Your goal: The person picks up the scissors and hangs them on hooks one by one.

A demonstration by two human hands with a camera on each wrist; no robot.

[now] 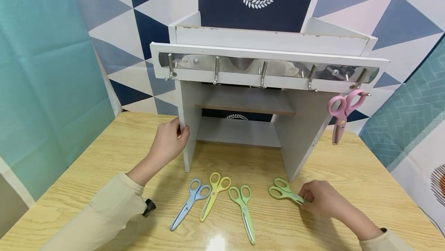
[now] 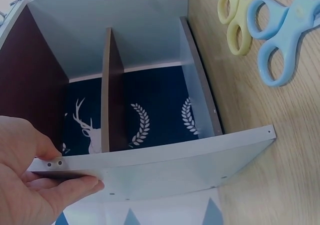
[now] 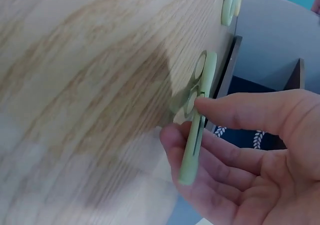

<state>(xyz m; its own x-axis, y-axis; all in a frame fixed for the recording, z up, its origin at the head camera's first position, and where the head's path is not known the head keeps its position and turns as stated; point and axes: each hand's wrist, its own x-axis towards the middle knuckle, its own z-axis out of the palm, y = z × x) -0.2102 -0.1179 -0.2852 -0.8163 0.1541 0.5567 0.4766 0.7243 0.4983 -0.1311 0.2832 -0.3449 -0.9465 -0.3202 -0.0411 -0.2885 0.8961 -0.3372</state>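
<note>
My left hand [image 1: 167,138] grips the front edge of the left side panel [image 1: 189,123] of a white shelf unit, thumb on one face and fingers round the other. At the lower right, my right hand [image 1: 322,199] pinches green scissors [image 1: 286,193] by the blade end, their handle loops pointing toward the shelf. In the right wrist view, thumb and fingers hold these scissors [image 3: 190,161] edge-on, close over the table. Left of them lie a second pair of green scissors [image 1: 242,202], yellow scissors [image 1: 214,190] and blue scissors [image 1: 193,194].
Pink scissors [image 1: 342,116] hang by a loop from the rightmost hook of the metal hook rail [image 1: 240,64] across the shelf's top front. The wooden table [image 1: 139,135] carries the shelf. A patterned wall covering [image 1: 114,31] stands behind, a teal curtain [image 1: 52,69] at left.
</note>
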